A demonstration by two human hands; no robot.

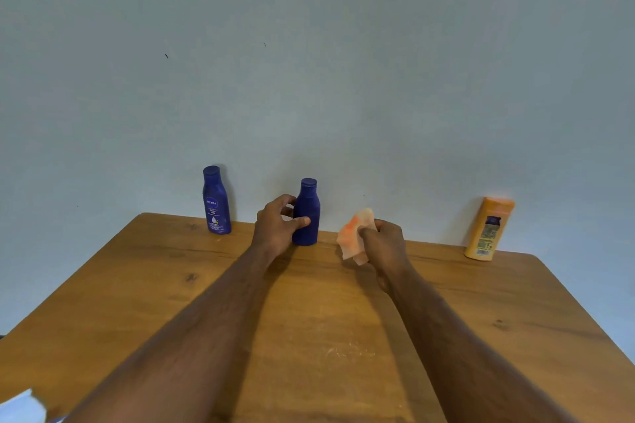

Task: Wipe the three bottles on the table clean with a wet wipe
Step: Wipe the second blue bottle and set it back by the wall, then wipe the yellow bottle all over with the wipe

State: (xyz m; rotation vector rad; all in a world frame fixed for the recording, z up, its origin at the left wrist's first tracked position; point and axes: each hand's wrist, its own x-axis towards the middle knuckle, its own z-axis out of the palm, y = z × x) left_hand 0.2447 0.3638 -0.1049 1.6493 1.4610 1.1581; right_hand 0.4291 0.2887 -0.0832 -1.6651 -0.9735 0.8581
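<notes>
Three bottles stand along the far edge of the wooden table point(165, 285), against the wall. A dark blue labelled bottle point(216, 206) is on the left. A plain dark blue bottle point(308, 206) stands upright in the middle, and my left hand point(276, 226) grips its left side with the thumb across its front. An orange bottle point(489, 228) stands at the far right. My right hand point(386, 243) holds a crumpled wet wipe point(355, 237), white with orange stains, a short way right of the middle bottle and not touching it.
A pale blue wall rises directly behind the table's far edge. A white and blue object point(20, 407) shows at the bottom left corner, partly cut off by the frame.
</notes>
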